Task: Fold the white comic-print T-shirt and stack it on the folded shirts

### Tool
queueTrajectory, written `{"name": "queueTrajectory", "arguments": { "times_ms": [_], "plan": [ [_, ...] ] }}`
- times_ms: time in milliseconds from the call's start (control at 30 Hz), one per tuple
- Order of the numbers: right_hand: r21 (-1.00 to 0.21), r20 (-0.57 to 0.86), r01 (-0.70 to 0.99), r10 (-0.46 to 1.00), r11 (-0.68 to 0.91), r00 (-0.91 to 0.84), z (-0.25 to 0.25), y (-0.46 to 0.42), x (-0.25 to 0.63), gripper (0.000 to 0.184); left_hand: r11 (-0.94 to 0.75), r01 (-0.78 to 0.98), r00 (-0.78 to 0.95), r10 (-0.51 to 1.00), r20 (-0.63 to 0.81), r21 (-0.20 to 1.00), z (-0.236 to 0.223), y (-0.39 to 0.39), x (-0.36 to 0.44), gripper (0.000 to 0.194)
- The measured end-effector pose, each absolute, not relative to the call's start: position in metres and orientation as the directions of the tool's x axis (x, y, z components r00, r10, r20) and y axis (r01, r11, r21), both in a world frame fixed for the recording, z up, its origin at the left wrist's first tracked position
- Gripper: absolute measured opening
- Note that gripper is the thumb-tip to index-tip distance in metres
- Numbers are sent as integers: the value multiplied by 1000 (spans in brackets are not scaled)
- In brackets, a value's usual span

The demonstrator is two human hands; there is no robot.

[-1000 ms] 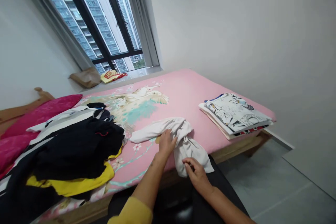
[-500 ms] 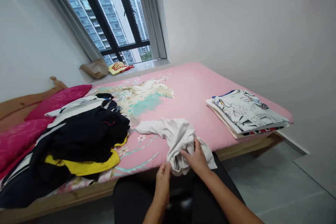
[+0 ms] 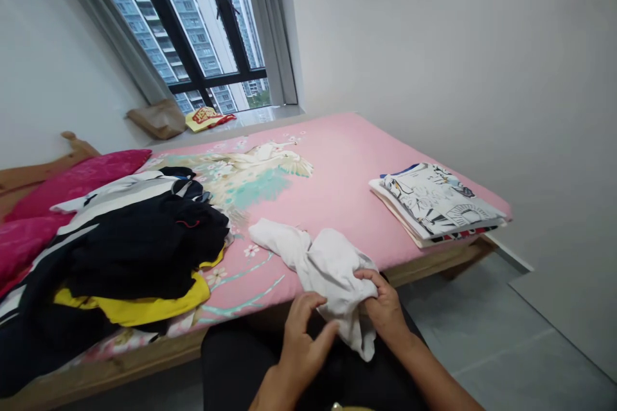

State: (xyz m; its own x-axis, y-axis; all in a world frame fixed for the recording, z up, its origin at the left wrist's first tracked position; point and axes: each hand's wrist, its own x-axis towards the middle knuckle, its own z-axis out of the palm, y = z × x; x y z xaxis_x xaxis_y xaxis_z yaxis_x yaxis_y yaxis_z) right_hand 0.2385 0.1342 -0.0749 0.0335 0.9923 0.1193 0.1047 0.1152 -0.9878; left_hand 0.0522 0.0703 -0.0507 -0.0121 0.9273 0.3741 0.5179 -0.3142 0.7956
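A crumpled white garment (image 3: pixel 332 263), perhaps a shirt, lies partly on the near edge of the bed and hangs over my lap. My right hand (image 3: pixel 383 305) grips a bunched part of it at its right side. Close to its left side, my left hand (image 3: pixel 306 340) has thumb and fingers spread apart, with nothing between them. Its fingertips are near the cloth; whether they touch it I cannot tell. One sleeve-like end of the garment stretches toward the far left on the bedsheet.
On the pink bedsheet (image 3: pixel 342 167) a heap of dark clothes (image 3: pixel 139 244) with a yellow garment (image 3: pixel 144 307) lies at left. A folded stack of clothes (image 3: pixel 436 202) sits at right. Pink pillows (image 3: pixel 81 180), a brown bag (image 3: pixel 159 121) and a yellow cap (image 3: pixel 207 119) are farther back.
My left hand has let go of the white garment and opened. My right hand has moved right and grips a bunch of it, with a part now hanging lower. The view has shifted slightly right.
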Motion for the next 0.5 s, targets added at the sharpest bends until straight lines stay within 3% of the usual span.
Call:
{"name": "queueTrajectory", "arguments": {
  "times_ms": [67,167,300,400,500],
  "plan": [
    [-986,143,84,989,145,-28,-61,129,234,27,-434,546,111,885,452,717,-44,75,59,45],
    [-979,192,43,974,198,-123,-42,120,235,24,-456,577,88,860,503,678,-38,93,52,46],
    [-978,199,31,964,207,-180,-27,109,246,22,-382,705,170,909,380,597,-37,119,27,59],
    [-994,98,-51,992,94,-80,-25,103,256,27,-369,730,220,924,313,575,-43,113,22,69],
    [-954,-87,-292,993,-59,83,-23,104,264,31,-452,684,174,863,474,573,-55,85,33,67]
  ]
}}
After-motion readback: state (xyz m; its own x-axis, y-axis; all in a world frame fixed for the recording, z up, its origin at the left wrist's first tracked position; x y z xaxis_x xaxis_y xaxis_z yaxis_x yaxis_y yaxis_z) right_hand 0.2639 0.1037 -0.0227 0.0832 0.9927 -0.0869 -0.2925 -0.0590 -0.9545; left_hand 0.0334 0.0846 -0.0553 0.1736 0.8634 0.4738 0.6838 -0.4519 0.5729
